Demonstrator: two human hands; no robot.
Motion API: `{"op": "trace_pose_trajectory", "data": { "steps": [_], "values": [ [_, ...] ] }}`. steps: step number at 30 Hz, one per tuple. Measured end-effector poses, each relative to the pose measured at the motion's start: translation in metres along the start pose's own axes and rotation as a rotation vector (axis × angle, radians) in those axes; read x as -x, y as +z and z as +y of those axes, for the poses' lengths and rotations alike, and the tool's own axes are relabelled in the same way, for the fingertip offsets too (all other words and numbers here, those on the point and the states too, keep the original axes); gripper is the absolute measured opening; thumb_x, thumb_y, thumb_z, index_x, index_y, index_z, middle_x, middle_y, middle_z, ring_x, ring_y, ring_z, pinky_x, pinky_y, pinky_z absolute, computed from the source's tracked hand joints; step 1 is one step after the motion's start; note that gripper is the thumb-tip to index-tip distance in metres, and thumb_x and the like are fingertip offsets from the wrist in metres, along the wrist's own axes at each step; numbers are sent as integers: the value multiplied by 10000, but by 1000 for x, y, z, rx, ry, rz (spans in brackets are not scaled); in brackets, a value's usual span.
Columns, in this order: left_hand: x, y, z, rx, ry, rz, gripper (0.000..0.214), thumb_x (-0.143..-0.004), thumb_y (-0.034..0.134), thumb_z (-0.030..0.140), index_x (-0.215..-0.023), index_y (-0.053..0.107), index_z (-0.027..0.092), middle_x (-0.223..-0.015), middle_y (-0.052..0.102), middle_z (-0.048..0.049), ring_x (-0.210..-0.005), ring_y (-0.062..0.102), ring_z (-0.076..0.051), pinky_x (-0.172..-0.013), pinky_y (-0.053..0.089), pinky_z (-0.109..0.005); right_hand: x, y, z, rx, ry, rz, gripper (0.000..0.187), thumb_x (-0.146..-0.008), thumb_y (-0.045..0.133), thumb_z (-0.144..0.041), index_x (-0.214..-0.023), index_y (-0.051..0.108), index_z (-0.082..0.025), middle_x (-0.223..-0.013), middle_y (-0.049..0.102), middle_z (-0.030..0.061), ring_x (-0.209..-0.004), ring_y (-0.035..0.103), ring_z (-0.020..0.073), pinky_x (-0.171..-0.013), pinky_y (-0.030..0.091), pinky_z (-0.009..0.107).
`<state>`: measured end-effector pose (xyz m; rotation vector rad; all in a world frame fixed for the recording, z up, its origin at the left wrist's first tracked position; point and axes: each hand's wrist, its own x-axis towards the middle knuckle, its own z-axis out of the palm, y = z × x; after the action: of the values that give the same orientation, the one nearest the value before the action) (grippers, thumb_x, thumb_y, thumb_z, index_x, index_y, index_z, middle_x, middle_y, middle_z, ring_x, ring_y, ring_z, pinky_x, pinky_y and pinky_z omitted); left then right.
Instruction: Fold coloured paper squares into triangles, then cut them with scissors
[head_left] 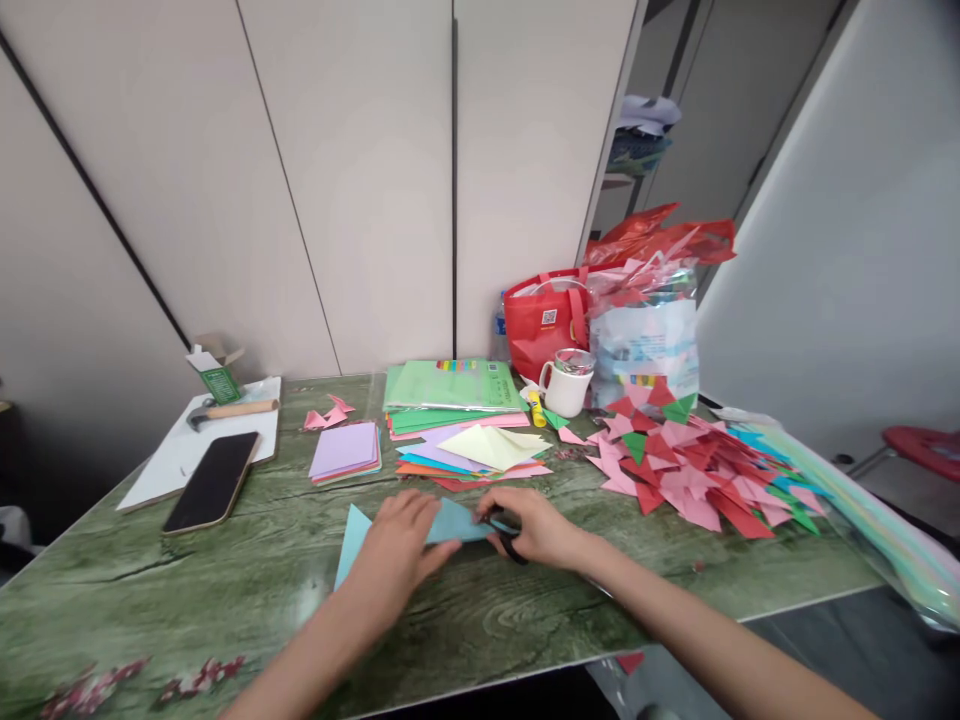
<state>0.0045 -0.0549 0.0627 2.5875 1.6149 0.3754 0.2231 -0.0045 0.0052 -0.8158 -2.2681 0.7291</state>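
A sheet of light blue paper [454, 522] lies folded on the table in front of me, with one pointed corner showing to the left. My left hand [405, 530] is over its middle, thumb and fingers closed on it and holding it against the tabletop. Black-handled scissors [513, 545] are in my right hand [529, 525] at the right end of the paper, the fingertips touching the paper edge. The blades are hidden, so I cannot tell whether they are on the paper.
Behind my hands are stacked coloured sheets [495, 447], purple squares [345, 450] and a green paper pack [450, 385]. Cut pink and red pieces [690, 465] heap at right. A phone [212, 482] and hammer [244, 409] lie left; a white mug [568, 385] stands behind.
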Motion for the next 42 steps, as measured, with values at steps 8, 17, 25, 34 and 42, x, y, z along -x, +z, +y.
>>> {"op": "trace_pose_trajectory", "data": {
  "steps": [8, 17, 25, 34, 42],
  "values": [
    [-33, 8, 11, 123, -162, 64, 131, -743, 558, 42, -689, 625, 141, -612, 657, -110, -684, 665, -280, -699, 468, -373, -30, -25, -4, -266, 24, 133, 317, -687, 754, -292, -936, 594, -178, -908, 674, 36, -816, 614, 173, -736, 479, 282],
    [-78, -1, -6, 827, -334, 391, 404, -869, 357, 507, -719, 529, 173, -642, 545, -1, -548, 606, -165, -482, 468, -243, -64, -20, 13, -744, 180, 591, 492, -638, 776, -447, -994, 534, -209, -814, 659, 27, -700, 636, 169, -672, 526, 324],
    [-94, 14, -8, 1221, -390, 257, 391, -618, 707, 506, -532, 603, 139, -553, 582, -14, -539, 606, -202, -529, 539, -317, -65, -13, 14, -738, 314, 666, 432, -560, 813, -395, -853, 576, -185, -625, 537, -48, -548, 496, 104, -496, 430, 216],
    [-90, 27, -3, 1354, -465, 322, 392, -615, 757, 475, -468, 610, 143, -485, 542, 20, -520, 527, -128, -512, 436, -221, -63, 10, -3, -881, 362, 691, 575, -514, 851, -346, -976, 545, -193, -832, 664, 23, -685, 592, 160, -605, 503, 261],
    [-94, 7, -9, 1551, -516, 327, 432, -527, 810, 541, -544, 653, 139, -561, 659, -43, -565, 649, -234, -550, 538, -340, -57, 2, -1, -834, 417, 568, 548, -554, 839, -360, -992, 566, -178, -602, 563, -51, -452, 411, 83, -392, 350, 199]
  ]
}}
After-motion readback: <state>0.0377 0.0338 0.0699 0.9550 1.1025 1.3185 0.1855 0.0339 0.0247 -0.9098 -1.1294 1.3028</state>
